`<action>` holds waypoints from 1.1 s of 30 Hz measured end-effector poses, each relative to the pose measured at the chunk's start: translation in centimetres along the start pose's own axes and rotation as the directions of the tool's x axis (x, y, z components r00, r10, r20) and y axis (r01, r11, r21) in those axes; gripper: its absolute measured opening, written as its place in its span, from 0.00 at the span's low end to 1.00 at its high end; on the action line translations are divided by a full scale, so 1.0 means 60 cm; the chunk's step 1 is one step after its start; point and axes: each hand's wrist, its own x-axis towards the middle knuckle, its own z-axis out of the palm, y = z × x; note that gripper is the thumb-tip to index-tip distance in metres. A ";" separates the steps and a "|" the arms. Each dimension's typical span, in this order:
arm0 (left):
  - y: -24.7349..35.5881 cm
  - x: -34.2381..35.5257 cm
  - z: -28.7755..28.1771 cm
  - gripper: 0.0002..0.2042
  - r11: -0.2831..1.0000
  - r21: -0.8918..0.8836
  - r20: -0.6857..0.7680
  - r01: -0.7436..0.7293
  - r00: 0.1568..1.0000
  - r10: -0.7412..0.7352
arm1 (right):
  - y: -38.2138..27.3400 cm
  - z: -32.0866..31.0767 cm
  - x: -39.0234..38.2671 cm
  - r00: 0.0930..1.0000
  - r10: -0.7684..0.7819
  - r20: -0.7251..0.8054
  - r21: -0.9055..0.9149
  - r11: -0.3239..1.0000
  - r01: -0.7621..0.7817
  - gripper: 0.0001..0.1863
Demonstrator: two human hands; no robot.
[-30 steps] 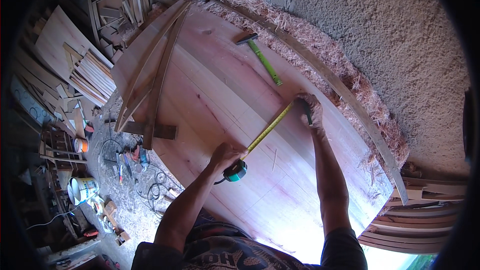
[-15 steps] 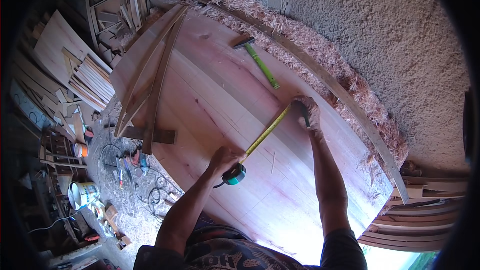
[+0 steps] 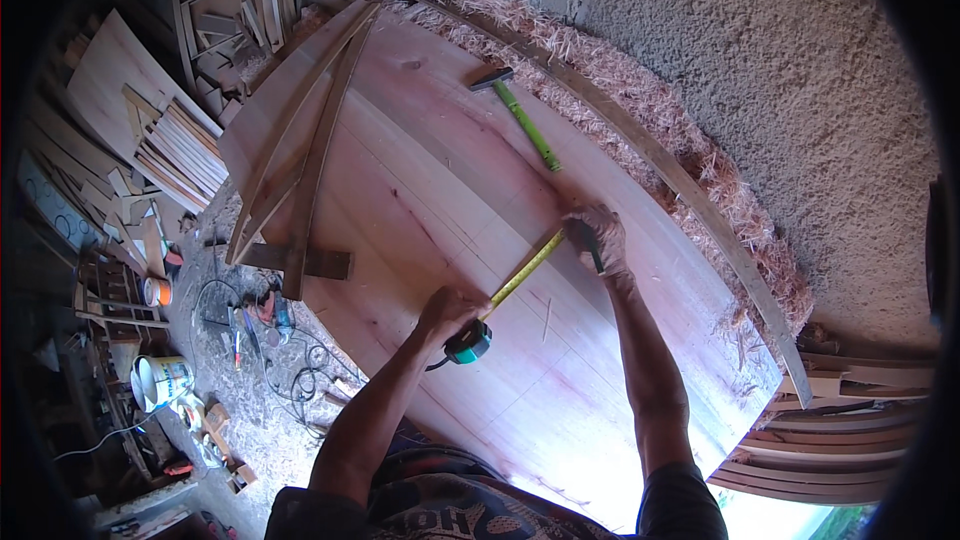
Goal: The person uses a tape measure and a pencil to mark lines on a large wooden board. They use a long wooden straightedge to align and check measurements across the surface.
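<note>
Tape measure [image 3: 468, 343] in hand, you have its case at your left grip [image 3: 453, 312], over the wide wooden panel [image 3: 420, 130], with the yellow blade [image 3: 527, 273] drawn out toward your right grip [image 3: 598, 237]. Your left grip is closed at the case where the blade comes out. Your right grip is narrow, at the far end of the blade, and also holds a slim dark item [image 3: 598, 260] whose kind you cannot tell.

Just beyond your right grip lies a green-handled hammer [image 3: 527, 125], clear of the blade. A loose sliver [image 3: 547, 320] lies on the panel between your forearms. To your left, long wooden strips [image 3: 325, 160] cross over a short dark board [image 3: 325, 263], well apart from the blade. A long strip [image 3: 640, 135] runs along the panel's far right side, with wood shavings [image 3: 580, 55] heaped between it and the rough wall [image 3: 740, 40]. On the floor to your left are a white bucket [image 3: 160, 382] and tangled cables [image 3: 300, 370].
</note>
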 end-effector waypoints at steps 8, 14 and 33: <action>-0.008 0.006 -0.001 0.12 1.000 -0.013 0.007 0.000 1.000 0.000 | -0.023 0.003 -0.003 1.000 0.001 0.000 0.027 1.000 -0.001 0.09; -0.021 0.011 0.000 0.15 0.998 0.064 -0.017 -0.005 1.000 0.006 | -0.019 0.005 0.001 0.999 -0.032 -0.035 0.005 0.999 0.032 0.09; 0.042 0.018 0.021 0.20 0.943 0.326 -0.098 -0.064 0.990 0.101 | 0.000 0.000 -0.002 0.996 0.079 -0.047 -0.046 0.996 -0.081 0.13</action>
